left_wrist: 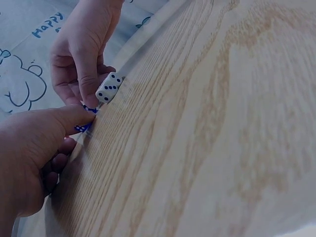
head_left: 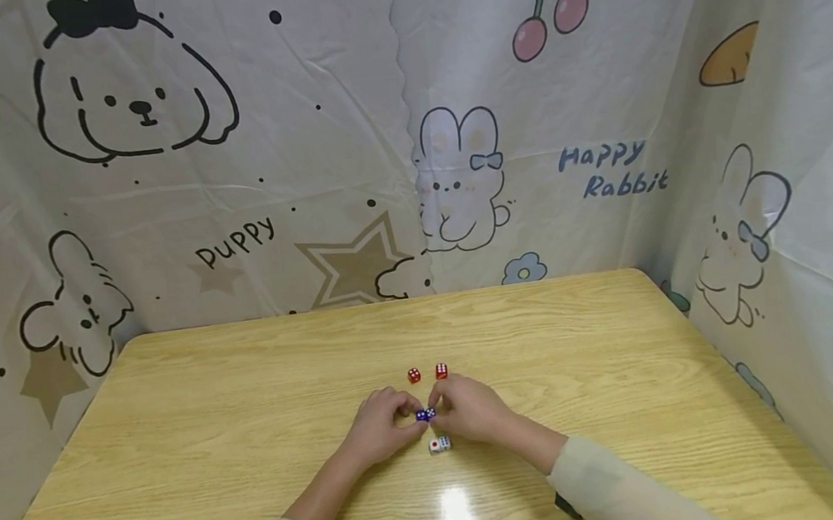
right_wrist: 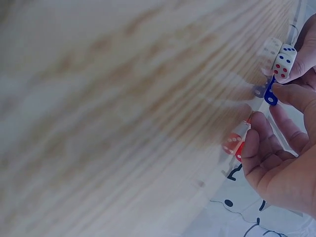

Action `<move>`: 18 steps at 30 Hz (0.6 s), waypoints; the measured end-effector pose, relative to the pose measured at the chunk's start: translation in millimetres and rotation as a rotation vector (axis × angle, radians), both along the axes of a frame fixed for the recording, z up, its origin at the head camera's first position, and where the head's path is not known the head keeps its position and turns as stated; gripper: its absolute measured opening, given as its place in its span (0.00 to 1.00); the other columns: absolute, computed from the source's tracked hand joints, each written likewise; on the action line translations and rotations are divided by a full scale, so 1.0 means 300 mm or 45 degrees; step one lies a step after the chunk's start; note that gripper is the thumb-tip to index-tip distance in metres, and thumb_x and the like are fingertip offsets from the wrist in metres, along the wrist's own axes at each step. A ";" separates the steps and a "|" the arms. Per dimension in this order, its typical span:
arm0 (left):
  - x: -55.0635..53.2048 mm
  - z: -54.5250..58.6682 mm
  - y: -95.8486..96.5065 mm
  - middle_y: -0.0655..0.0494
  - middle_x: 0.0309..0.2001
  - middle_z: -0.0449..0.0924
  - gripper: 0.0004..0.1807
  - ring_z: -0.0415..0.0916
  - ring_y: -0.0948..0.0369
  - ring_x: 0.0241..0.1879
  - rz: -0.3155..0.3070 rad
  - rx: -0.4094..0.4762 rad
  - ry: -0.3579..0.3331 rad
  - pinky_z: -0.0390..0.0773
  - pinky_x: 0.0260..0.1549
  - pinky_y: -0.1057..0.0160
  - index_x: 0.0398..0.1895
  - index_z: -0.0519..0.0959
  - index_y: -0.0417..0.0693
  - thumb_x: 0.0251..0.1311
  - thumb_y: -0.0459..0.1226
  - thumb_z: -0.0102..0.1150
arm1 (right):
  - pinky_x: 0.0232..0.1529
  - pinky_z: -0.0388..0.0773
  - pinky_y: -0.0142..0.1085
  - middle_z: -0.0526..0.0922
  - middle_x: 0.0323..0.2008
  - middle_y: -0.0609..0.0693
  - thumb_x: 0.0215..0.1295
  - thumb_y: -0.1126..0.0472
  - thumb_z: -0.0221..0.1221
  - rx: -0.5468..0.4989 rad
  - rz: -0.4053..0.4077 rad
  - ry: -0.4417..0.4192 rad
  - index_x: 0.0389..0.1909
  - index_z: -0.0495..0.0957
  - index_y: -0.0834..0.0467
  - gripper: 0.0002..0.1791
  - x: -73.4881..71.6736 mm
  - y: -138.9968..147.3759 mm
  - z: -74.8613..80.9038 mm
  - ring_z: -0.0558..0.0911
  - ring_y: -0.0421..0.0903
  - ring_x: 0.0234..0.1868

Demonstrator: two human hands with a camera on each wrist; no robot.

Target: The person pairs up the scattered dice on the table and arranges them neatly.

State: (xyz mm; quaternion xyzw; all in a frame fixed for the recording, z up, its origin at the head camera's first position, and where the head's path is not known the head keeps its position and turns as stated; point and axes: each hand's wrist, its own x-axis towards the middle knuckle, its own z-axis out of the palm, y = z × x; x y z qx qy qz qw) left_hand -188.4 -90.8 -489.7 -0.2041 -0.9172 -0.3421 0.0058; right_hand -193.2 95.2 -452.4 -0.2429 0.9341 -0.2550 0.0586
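Observation:
Two blue dice with white pips sit side by side between the fingertips of both hands on the wooden table. My left hand (head_left: 383,426) pinches the left blue die (head_left: 421,416) between thumb and fingers. From the other side, my right hand (head_left: 472,409) pinches the right blue die (head_left: 431,413). Its thumb presses close against the blue die (right_wrist: 270,97) in the right wrist view. Just nearer to me, a white die with a red pip (head_left: 434,446) stands next to another white die (head_left: 445,442).
Beyond the hands are a red die (head_left: 414,375) and, a little apart from it, a second red die (head_left: 441,370) close to the right hand's fingers. The wooden table (head_left: 249,393) ends at a printed cloth curtain (head_left: 346,149) at the back and sides.

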 end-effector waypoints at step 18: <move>-0.004 0.035 -0.027 0.58 0.34 0.74 0.15 0.67 0.63 0.34 -0.088 0.146 -0.165 0.69 0.34 0.68 0.42 0.80 0.48 0.53 0.45 0.64 | 0.30 0.70 0.29 0.78 0.33 0.46 0.54 0.57 0.64 0.019 0.007 0.012 0.35 0.81 0.55 0.09 -0.005 0.002 -0.007 0.73 0.36 0.30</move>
